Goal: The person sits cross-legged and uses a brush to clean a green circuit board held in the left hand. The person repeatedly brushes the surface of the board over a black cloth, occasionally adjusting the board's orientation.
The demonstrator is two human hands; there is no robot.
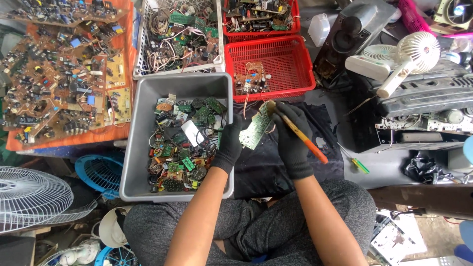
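The left hand (229, 145) has a closed grip on a small green circuit board (256, 130), tilted above a dark cloth (276, 162); the right hand (291, 143) clasps an orange-handled tool (301, 135) against its upper edge. A grey bin (143, 133) crowds the left, a red basket (286, 64) stands just ahead.

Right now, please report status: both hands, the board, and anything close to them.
Left hand grips green board. Right hand holds orange-handled tool, tip at board's top edge. Grey bin of boards beside left hand.
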